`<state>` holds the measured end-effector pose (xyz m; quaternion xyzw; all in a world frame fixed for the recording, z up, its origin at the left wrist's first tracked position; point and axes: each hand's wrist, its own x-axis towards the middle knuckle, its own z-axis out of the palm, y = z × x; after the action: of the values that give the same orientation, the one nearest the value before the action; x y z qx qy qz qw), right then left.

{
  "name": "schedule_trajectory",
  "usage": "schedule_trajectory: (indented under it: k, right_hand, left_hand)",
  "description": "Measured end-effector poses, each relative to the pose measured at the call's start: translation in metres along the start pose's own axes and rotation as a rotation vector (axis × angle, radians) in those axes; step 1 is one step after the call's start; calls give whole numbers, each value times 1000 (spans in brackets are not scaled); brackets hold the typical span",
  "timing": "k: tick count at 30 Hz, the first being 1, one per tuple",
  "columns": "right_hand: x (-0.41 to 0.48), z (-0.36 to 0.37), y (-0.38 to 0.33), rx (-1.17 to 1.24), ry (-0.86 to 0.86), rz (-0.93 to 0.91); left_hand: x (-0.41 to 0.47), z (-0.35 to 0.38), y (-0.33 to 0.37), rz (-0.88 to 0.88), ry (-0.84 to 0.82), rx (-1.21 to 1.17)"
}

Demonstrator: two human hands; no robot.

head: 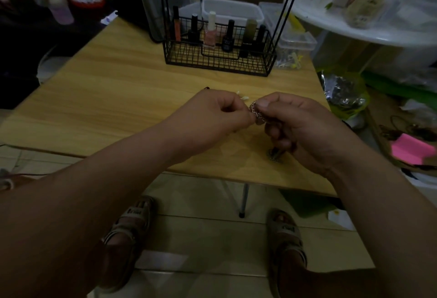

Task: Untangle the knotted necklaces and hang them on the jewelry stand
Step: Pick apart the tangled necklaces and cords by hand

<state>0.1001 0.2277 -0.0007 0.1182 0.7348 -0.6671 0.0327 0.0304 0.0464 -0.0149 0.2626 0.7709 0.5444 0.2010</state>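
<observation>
Fingers (264, 104) of left hand (212, 118) and right hand (300, 127) pinch necklace (255, 113).

two hands (212, 118) (298, 127), one chain tangle (255, 111), one wire basket stand (220, 66), six bottles (210, 31), two sandals (132, 217) (287, 229)

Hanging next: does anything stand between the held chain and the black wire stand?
Nothing blocking. The left hand and right hand pinch the chain; only small white bits lie on the table toward the wire stand.

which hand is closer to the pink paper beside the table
Right. The right hand is over the right end of the table, on the pink paper's side; the left hand is farther left, past the chain both hands pinch.
</observation>
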Motion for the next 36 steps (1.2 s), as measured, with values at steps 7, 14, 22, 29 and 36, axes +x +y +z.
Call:
schedule_trajectory:
  k: [7, 14, 22, 29, 36]
  right_hand:
    - [-1, -1, 1, -30, 55, -44]
    - [-2, 1, 1, -38, 49, -38]
    - [-1, 8, -1, -80, 43, 31]
    - [-4, 4, -2, -151, -30, 3]
    - [-3, 1, 0, -172, 24, -26]
  left_hand:
    - [2, 1, -2, -31, 57, -28]
    - [2, 2, 0, -33, 71, -91]
    - [3, 4, 2, -75, 68, -183]
    - [1, 3, 2, -65, 72, -184]
    - [1, 0, 3, -121, 61, -273]
